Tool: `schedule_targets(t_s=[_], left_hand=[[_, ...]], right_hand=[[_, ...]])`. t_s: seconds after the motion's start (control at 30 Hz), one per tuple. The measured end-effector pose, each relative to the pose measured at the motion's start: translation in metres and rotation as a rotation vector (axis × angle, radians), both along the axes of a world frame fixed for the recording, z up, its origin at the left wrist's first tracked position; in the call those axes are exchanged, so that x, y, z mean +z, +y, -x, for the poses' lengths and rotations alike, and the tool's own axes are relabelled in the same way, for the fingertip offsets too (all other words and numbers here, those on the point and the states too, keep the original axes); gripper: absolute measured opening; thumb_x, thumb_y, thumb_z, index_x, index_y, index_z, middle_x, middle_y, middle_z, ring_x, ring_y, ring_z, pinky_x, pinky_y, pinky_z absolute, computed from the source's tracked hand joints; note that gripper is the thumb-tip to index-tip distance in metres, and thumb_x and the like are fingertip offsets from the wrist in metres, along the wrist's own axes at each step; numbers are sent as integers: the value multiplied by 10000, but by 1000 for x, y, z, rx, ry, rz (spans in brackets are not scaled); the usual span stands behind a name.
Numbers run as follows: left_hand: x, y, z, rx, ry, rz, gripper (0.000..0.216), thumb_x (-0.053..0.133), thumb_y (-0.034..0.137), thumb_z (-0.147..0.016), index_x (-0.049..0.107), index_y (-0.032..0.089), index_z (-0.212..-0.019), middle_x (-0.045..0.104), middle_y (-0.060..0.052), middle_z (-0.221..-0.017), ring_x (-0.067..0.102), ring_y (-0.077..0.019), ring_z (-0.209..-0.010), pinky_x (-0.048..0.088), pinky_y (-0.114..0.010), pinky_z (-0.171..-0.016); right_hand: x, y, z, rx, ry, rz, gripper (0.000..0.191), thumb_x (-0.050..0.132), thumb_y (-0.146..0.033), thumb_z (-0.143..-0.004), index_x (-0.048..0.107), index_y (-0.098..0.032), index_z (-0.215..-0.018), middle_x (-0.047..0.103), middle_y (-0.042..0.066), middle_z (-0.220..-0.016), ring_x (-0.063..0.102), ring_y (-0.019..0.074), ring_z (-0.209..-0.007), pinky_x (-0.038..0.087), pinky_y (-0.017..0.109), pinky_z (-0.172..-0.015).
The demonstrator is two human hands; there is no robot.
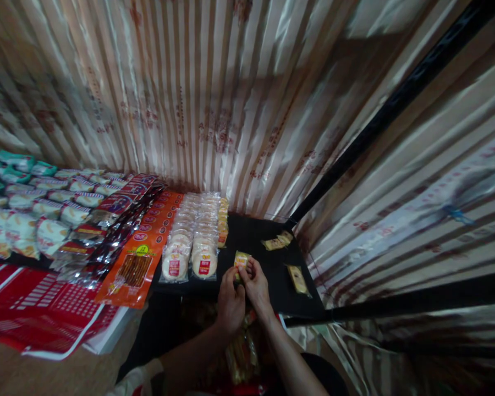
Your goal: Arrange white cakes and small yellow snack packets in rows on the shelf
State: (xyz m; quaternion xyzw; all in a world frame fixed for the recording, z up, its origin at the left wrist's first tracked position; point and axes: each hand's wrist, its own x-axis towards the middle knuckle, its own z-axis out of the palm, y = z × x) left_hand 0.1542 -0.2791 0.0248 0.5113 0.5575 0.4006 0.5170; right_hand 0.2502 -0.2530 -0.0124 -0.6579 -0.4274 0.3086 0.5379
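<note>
Striped satin curtain [214, 99] fills the back and right side, shiny, beige and brown, with a black pole [396, 104] slanting across it. Black table [264, 275] runs below it, loaded on the left with rows of packaged snacks. Far left: rows of round wafers in white and green wrappers [28, 214]. Next, dark red packets [115, 220] overlapping in a line. Then long orange packets [142, 258], the nearest showing brown sticks through a window. Then two rows of round pale biscuits in clear bags [193, 242] with red labels, and a thin row of yellow packets [223, 220] just beside them. A red printed sheet [37, 313] hangs off the near left edge.

Left hand [230, 305] and right hand [256, 283] meet at the table's near edge, fingers curled, both pinching one small yellow packet [241, 260]. It sits just right of the biscuit rows, touching or just over the table; cannot tell which. Packet is yellow with clear plastic edges, print too blurred to read.

Loose similar packets lie apart on the bare black surface: a pair [277, 241] further back, one [297, 279] to the right.
</note>
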Motion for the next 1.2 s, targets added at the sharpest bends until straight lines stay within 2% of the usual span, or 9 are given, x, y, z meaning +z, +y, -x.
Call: schedule_targets(t_s=[0.2,0.37,0.57,0.77,0.97,1.2], left_hand=[[-17,10,0,33,-33,-64,488,396,201,-804,419,103,-1282,416,-122,-1391,353,-187,-1305,231,-345,-1122],[-21,19,0,61,-128,-43,529,366,309,-851,361,78,-1327,371,-139,-1420,325,-203,-1324,232,-357,-1123],[-25,31,-3,86,-130,-1,540,351,307,-864,333,80,-1353,306,-117,-1458,257,-176,-1355,175,-314,-1137],[-29,39,-3,83,-155,-13,524,379,312,-859,360,123,-1348,309,-82,-1462,253,-162,-1357,148,-294,-1141],[-30,39,-4,87,-159,-2,556,367,366,-872,342,93,-1355,289,-107,-1467,223,-171,-1367,134,-289,-1141],[-26,38,-2,54,-217,5,568,345,430,-887,311,155,-1383,233,-57,-1493,167,-155,-1381,117,-279,-1142]], right_hand=[[-3,35,10,-15,177,1,461,637,-409,-651,523,-189,-1040,663,62,-900,640,199,-839,528,337,-745],[1,59,22,16,253,-19,424,654,-395,-622,552,-203,-986,664,46,-897,628,184,-817,516,312,-741],[-7,74,29,73,293,-17,446,641,-399,-652,551,-197,-1039,663,58,-967,627,194,-875,502,338,-817],[-16,78,25,54,131,-21,469,611,-409,-699,579,-192,-1114,644,83,-1060,614,214,-945,519,325,-794],[-17,78,27,106,93,-22,534,549,-429,-760,508,-209,-1245,628,78,-1119,619,212,-954,518,334,-804],[-17,76,30,87,-139,-15,531,470,-505,-799,554,-183,-1213,583,93,-1199,525,220,-1118,403,358,-986]])
